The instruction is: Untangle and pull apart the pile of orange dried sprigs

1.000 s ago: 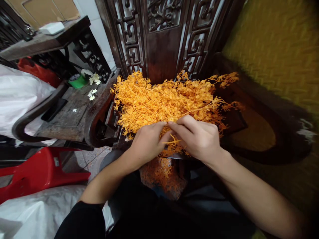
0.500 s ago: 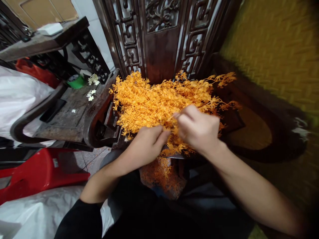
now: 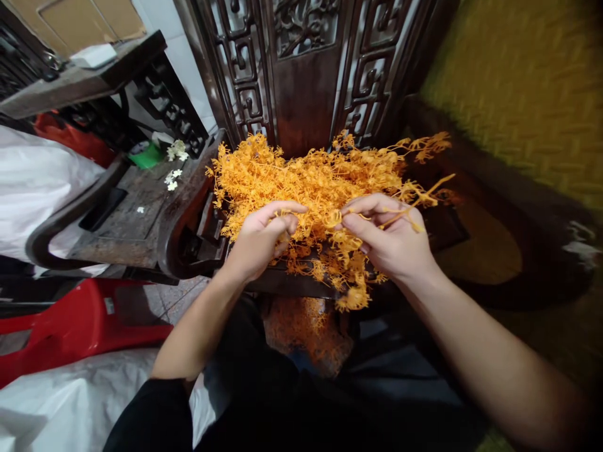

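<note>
Orange plastic sprigs (image 3: 311, 182) heaped on a dark wooden seat, the heap running from the left armrest (image 3: 181, 216) back to the carved wooden panel (image 3: 306, 69) and spilling over the front edge toward the lap. Panel stands hard against the heap's far side; yellow woven surface (image 3: 522, 94) closes the right. Open room mainly to the left, over the neighbouring dark wooden bench (image 3: 127, 213), and near, above the lap. Left hand (image 3: 257, 242) at the heap's near edge, grip curled, thumb and forefinger pinched on a thin orange stem among the sprigs. Right hand (image 3: 391, 242) just beside it, grip pinched between thumb and forefinger on one orange sprig (image 3: 405, 204), whose stem runs out to the right past the fingers, tip raised clear of the heap. A clump of sprigs hangs below and between the two hands, over the front edge. More orange pieces in a heap (image 3: 306, 333) low down, under the seat front. On the bench, small white flowers (image 3: 174, 166) and a green tape roll (image 3: 146, 154), well apart from the hands. Red plastic stool (image 3: 80, 326) at lower left, white sheeting (image 3: 70, 395) beneath it. No readable writing or labels.
</note>
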Demonstrator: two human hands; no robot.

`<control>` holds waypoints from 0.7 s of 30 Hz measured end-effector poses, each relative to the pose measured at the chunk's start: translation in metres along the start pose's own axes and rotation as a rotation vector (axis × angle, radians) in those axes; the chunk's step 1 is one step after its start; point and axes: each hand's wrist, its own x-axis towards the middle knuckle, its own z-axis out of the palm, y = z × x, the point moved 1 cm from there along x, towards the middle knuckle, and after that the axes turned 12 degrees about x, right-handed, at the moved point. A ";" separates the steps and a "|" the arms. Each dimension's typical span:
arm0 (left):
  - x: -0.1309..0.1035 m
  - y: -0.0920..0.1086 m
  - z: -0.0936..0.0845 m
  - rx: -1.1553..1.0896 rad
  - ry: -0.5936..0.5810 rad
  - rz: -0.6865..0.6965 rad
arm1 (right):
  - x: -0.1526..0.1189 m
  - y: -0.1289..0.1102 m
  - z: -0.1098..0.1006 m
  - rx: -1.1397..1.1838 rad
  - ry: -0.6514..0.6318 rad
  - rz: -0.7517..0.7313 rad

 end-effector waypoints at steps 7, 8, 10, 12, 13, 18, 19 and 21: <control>-0.004 0.002 0.017 0.599 0.041 0.432 | -0.005 -0.006 0.020 -0.044 -0.108 -0.061; -0.005 0.002 0.018 0.662 0.068 0.454 | -0.003 -0.005 0.021 -0.051 -0.105 -0.064; -0.009 0.004 0.020 0.777 0.116 0.490 | 0.004 -0.001 0.016 -0.076 -0.063 -0.081; -0.016 0.008 0.019 0.820 0.192 0.520 | 0.015 0.002 0.001 -0.068 0.074 -0.133; -0.020 0.010 0.017 0.798 0.242 0.518 | 0.020 0.003 -0.008 -0.045 0.174 -0.166; -0.020 0.005 0.008 0.402 0.200 0.241 | 0.029 0.003 -0.028 0.149 0.254 0.024; -0.016 0.002 0.008 0.321 0.157 0.186 | 0.026 0.002 -0.025 0.158 0.201 0.079; -0.009 -0.004 0.008 0.214 0.125 0.136 | 0.021 0.000 -0.016 0.183 0.142 0.136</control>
